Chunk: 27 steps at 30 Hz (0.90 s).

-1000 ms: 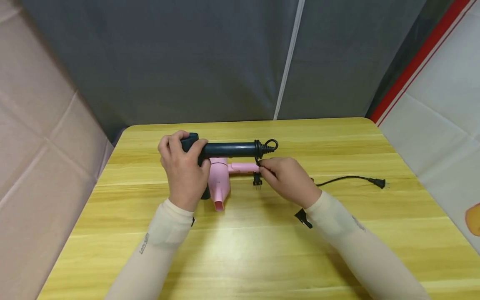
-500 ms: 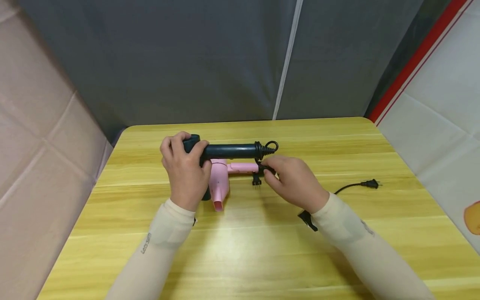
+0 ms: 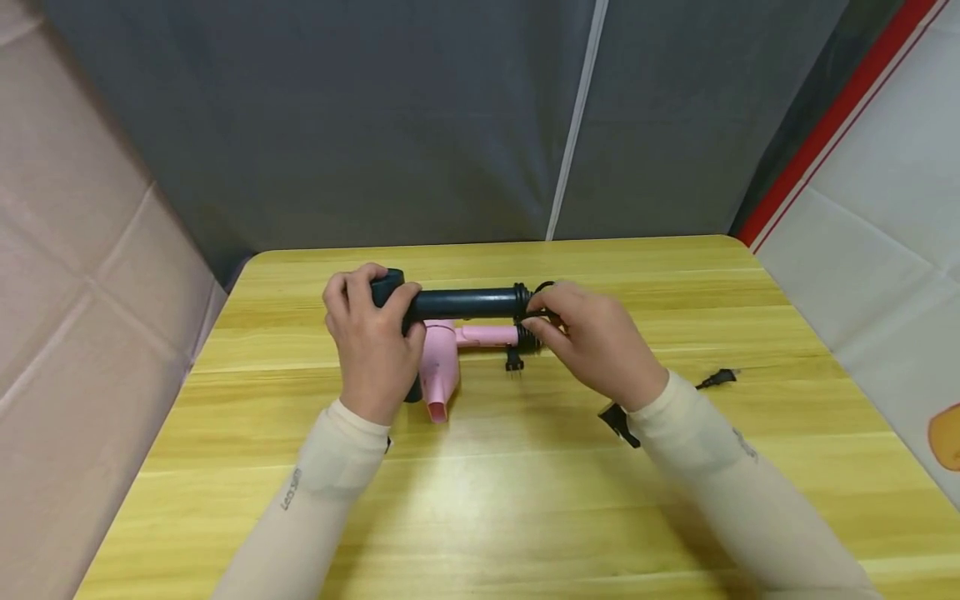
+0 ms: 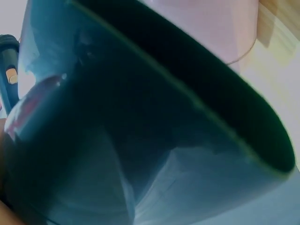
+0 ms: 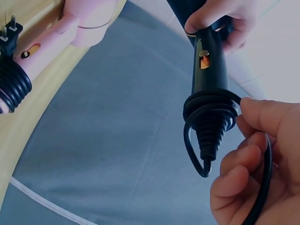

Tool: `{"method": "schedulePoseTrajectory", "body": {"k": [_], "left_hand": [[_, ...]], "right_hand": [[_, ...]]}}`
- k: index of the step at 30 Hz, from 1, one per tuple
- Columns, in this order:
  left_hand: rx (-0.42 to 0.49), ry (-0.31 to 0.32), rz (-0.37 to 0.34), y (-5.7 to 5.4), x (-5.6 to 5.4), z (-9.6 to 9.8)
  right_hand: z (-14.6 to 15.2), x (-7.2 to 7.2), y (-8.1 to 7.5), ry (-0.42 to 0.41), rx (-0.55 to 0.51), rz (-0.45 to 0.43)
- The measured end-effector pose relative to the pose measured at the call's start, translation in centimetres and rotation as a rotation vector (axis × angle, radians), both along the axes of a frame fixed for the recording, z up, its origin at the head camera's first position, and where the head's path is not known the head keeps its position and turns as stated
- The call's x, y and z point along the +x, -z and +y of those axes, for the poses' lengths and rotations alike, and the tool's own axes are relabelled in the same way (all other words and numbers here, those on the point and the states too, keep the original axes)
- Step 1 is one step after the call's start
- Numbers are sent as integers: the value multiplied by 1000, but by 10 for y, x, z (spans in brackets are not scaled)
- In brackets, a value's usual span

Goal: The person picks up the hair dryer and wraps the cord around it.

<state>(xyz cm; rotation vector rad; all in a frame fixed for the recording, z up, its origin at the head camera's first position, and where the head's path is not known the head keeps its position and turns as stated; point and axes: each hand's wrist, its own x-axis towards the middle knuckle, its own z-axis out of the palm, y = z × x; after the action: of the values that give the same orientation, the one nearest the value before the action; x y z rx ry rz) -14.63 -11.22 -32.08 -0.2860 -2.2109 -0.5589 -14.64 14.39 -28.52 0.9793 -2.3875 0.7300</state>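
My left hand (image 3: 375, 350) grips a dark blue hair dryer (image 3: 468, 304) by its head, above the table with the handle pointing right. Up close, its glossy body (image 4: 108, 126) fills most of the left wrist view. My right hand (image 3: 603, 346) pinches the dryer's black cord (image 5: 263, 187) at the handle's end. In the right wrist view, turns of cord (image 5: 211, 101) circle the handle above the ribbed strain relief (image 5: 208, 133). Below lies a pink hair dryer (image 3: 438, 362), with cord (image 5: 14, 84) coiled round its handle and its plug (image 3: 513, 360) sticking out.
The wooden table (image 3: 465, 517) runs back to a grey curtain (image 3: 315, 125). Pale quilted panels (image 3: 90, 275) flank the left side. The held dryer's cord trails past my right forearm to a black plug (image 3: 718, 377) on the table's right side.
My right hand has moved up and slightly right around the handle's end with the cord. The loose plug has been drawn left across the table. My left hand barely shifts.
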Motion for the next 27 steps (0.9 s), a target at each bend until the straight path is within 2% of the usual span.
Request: {"method": "schedulePoseTrajectory", "body": {"k": [11, 21, 27], "left_hand": [[-40, 50, 18, -2, 1, -1], [-51, 79, 48, -2, 1, 0], [-72, 104, 65, -3, 1, -2]], "right_hand": [[3, -9, -12, -113, -80, -7], [9, -31, -13, -20, -156, -125], [12, -44, -10, 13, -130, -162]]}}
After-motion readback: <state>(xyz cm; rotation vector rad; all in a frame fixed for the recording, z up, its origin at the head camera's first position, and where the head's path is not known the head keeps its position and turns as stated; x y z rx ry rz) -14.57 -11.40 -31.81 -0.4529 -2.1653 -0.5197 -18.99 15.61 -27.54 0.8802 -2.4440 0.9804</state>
